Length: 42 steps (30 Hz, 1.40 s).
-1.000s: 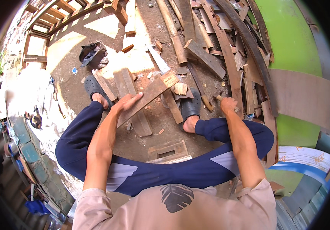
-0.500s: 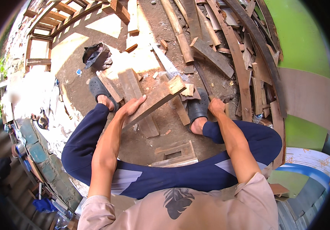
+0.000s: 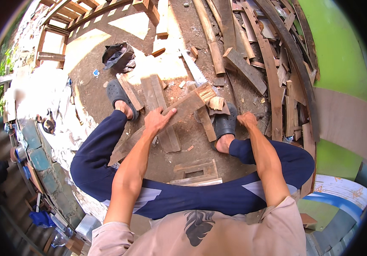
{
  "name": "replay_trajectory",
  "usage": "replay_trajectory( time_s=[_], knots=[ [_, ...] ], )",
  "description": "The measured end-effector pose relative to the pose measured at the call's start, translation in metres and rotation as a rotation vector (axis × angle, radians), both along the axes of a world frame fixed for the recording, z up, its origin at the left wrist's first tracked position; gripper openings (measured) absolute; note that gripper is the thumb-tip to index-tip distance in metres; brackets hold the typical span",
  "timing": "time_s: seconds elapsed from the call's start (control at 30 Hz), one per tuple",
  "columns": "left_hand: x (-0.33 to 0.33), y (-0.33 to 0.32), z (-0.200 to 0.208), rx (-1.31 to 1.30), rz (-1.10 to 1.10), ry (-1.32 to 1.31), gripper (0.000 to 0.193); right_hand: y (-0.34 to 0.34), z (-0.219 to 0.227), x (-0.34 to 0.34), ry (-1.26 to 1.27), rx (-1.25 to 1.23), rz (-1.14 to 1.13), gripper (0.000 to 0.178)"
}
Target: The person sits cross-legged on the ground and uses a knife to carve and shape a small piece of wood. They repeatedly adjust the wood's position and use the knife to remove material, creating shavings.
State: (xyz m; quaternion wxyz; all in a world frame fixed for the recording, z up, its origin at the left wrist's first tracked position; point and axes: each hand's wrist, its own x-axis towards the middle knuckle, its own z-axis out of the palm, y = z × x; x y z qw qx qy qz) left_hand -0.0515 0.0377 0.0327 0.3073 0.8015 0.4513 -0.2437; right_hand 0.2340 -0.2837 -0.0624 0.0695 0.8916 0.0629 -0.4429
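My left hand [image 3: 156, 120] is closed around a thick wooden beam [image 3: 182, 109] that slants from my left thigh up to the right. Pale, rough, splintered wood shows at the beam's far end, which rests by small wood blocks [image 3: 216, 103] near my right shoe. Beyond that shoe, my right hand [image 3: 247, 119] is closed in a fist round the near end of a long, thin, dark machete [image 3: 234, 90], its blade pointing away and seen nearly edge-on. The handle is hidden in my fist. Under the beam lies a flat plank [image 3: 169, 138].
A handsaw [image 3: 194, 70] lies on the ground ahead. Long boards and scraps [image 3: 273, 85] are piled at the right beside a green wall [image 3: 337, 47]. A dark bag [image 3: 118, 57] sits far left, and a small wooden frame [image 3: 196, 170] lies between my legs.
The beam has shifted, so its near end now reaches my left thigh. My left hand has moved with it. The machete has turned and looks thinner. The whole view has shifted slightly.
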Motion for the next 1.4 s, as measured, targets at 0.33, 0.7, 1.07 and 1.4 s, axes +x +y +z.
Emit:
replay_trajectory(
  time_s=[0.33,0.7,1.07,1.4],
  knots=[
    [-0.002,0.011,0.003,-0.316,-0.085,0.029,0.108,0.023,0.127,0.046,-0.134,0.220,0.055,0.047],
    [-0.015,0.021,0.034,-0.715,0.116,0.003,0.111,0.052,0.256,-0.065,0.048,0.914,-0.445,0.031],
    [-0.018,0.034,-0.008,-0.556,0.027,0.024,0.113,0.119,0.217,-0.089,0.043,1.124,-0.585,0.039],
    [-0.012,0.005,-0.007,-0.169,-0.049,-0.034,0.096,0.122,0.119,-0.069,-0.086,0.886,-0.409,0.035]
  ],
)
